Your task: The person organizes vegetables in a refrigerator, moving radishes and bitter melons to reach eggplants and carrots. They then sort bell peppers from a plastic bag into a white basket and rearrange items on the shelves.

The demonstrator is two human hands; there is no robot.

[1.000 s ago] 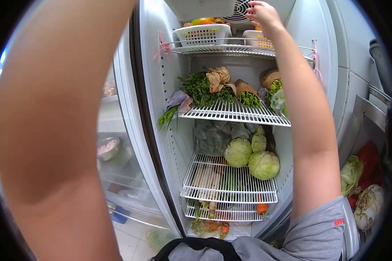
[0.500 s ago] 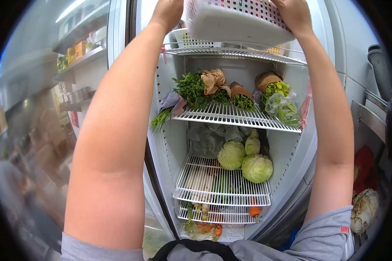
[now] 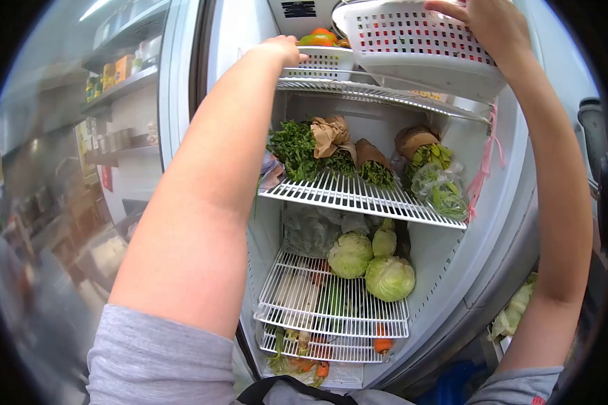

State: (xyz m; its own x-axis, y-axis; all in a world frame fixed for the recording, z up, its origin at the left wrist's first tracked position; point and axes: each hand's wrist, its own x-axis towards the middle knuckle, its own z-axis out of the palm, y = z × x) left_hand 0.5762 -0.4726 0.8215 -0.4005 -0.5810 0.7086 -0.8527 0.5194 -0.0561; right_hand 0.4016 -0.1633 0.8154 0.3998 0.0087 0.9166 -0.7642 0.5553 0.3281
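My right hand (image 3: 498,28) is closed on the right side of a white perforated basket (image 3: 419,40), with fingers over its rim. This basket is tilted above the top wire shelf (image 3: 385,92) of the fridge. Red shows through its holes; the rest of its contents is hidden. My left hand (image 3: 282,50) is closed at the left end of a smaller white basket (image 3: 325,62) on the same shelf, its fingers partly hidden. Orange and green peppers (image 3: 319,38) show above that basket's rim.
The middle shelf (image 3: 358,196) bears leafy herbs (image 3: 294,148), paper-wrapped greens (image 3: 371,165) and a bagged vegetable (image 3: 440,189). Cabbages (image 3: 390,279) sit on a lower shelf, with carrots (image 3: 383,345) below. The fridge door (image 3: 182,88) stands at the left.
My left hand has let go of the large basket and moved to the smaller one. My right hand has carried the large basket to the right, and the peppers have come into view.
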